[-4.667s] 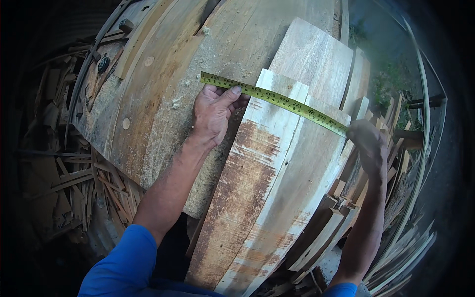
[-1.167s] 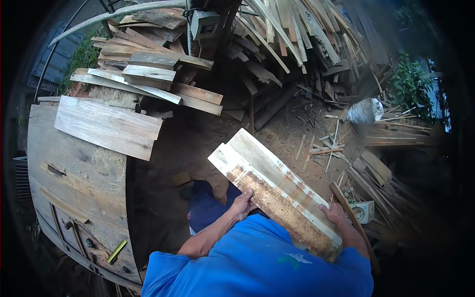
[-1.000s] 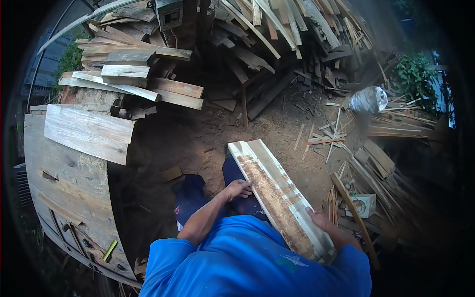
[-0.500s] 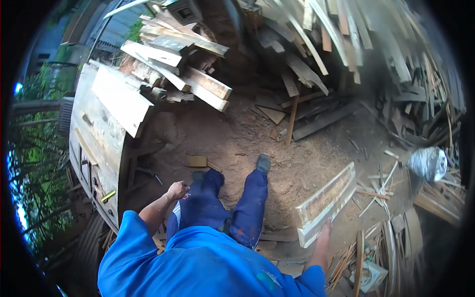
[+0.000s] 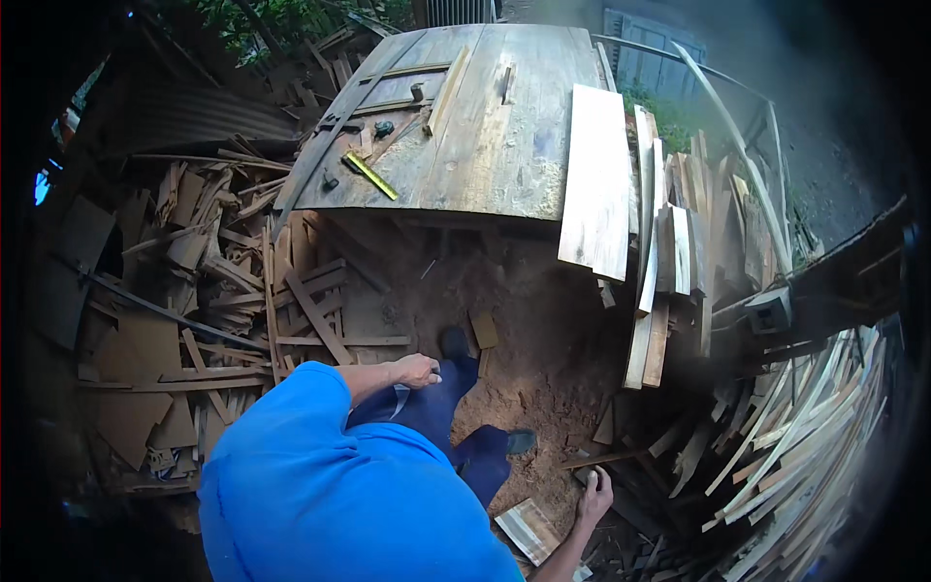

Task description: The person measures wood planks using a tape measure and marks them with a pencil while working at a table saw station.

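In front of my body, over my dark blue trouser leg, my left hand (image 5: pixel 417 371) is closed with its fingers curled. Anything inside that grip is too small or hidden to make out. My right hand (image 5: pixel 595 497) reaches low at the right, its thumb and fingers apart. It does not appear to touch the short wooden board (image 5: pixel 527 529), which lies lower down, partly covered by my right forearm. A thin wooden strip (image 5: pixel 606 459) rests just beyond the right fingertips.
A large wooden table (image 5: pixel 504 175) stands ahead, bearing a yellow level (image 5: pixel 370 176) and a pale wide plank (image 5: pixel 596 179). Stacked planks (image 5: pixel 679 252) jut out beside it. Scrap wood (image 5: pixel 228 272) fills the left; long strips (image 5: pixel 805 427) pile at right. Sawdust covers the floor (image 5: pixel 533 398).
My view has turned right, bringing the table from the left side to straight ahead. My right hand has let go of the wooden board, which now appears below my forearm. My left hand stays closed.
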Demonstrator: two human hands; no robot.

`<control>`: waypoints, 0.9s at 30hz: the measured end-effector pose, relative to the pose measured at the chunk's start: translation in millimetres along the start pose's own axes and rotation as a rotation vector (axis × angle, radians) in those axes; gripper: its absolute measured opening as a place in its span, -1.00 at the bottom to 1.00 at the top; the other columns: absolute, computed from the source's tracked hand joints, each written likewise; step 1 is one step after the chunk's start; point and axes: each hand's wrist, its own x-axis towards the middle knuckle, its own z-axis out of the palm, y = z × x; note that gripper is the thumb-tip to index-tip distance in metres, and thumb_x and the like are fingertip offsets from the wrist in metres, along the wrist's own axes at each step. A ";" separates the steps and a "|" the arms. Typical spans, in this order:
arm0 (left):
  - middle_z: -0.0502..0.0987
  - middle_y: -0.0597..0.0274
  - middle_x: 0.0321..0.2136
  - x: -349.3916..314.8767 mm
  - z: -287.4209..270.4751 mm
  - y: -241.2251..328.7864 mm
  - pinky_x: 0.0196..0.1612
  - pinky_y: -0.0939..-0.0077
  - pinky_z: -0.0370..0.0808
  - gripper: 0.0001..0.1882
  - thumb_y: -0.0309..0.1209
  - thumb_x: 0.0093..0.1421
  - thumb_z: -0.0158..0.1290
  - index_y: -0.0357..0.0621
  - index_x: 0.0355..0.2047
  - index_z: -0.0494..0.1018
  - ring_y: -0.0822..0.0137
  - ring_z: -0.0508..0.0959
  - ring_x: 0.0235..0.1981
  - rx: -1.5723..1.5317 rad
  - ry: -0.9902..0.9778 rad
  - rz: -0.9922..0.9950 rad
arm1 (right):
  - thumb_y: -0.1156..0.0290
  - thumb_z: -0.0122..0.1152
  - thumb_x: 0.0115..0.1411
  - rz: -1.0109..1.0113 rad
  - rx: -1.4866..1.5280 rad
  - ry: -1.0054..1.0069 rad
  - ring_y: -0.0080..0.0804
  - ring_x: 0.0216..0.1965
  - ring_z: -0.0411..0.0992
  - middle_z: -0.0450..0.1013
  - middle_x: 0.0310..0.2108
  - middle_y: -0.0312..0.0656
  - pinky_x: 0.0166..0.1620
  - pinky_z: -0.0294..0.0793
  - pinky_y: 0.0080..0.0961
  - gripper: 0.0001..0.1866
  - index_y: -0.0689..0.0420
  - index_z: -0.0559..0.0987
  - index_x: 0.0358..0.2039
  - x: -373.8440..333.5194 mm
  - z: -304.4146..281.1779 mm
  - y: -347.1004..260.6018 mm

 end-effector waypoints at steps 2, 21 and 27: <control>0.65 -0.15 -0.21 -3.1 -17.9 -7.0 0.02 0.05 0.52 -0.53 -0.06 0.29 0.04 -0.23 -0.05 0.55 -0.13 0.63 -0.11 -0.131 0.170 -0.025 | 0.40 0.24 0.26 -0.230 0.001 -0.077 -0.22 -0.22 0.58 0.59 -0.24 -0.03 -0.10 0.53 -0.37 -0.76 0.24 0.64 -0.11 66.7 19.8 -139.1; 0.68 0.06 -0.30 -10.6 -181.3 -147.1 -0.18 0.44 0.58 -0.70 -0.40 0.32 0.04 -0.33 -0.02 0.53 0.32 0.68 -0.31 -1.076 1.052 -0.246 | 0.41 0.15 0.17 -1.033 -0.356 -0.608 0.07 -0.29 0.46 0.44 -0.36 0.02 -0.26 0.45 -0.06 -0.87 0.11 0.52 -0.26 286.7 686.2 -512.9; 0.57 0.15 -0.28 -13.9 -360.2 -154.1 -0.34 0.47 0.49 -0.76 -0.54 0.25 0.12 -0.24 -0.06 0.52 0.37 0.54 -0.38 -0.613 1.345 -0.124 | 0.33 0.29 0.17 -1.027 -0.259 -0.533 -0.14 -0.23 0.48 0.52 -0.36 -0.20 -0.19 0.38 -0.23 -0.92 -0.01 0.65 -0.33 363.0 562.4 -551.6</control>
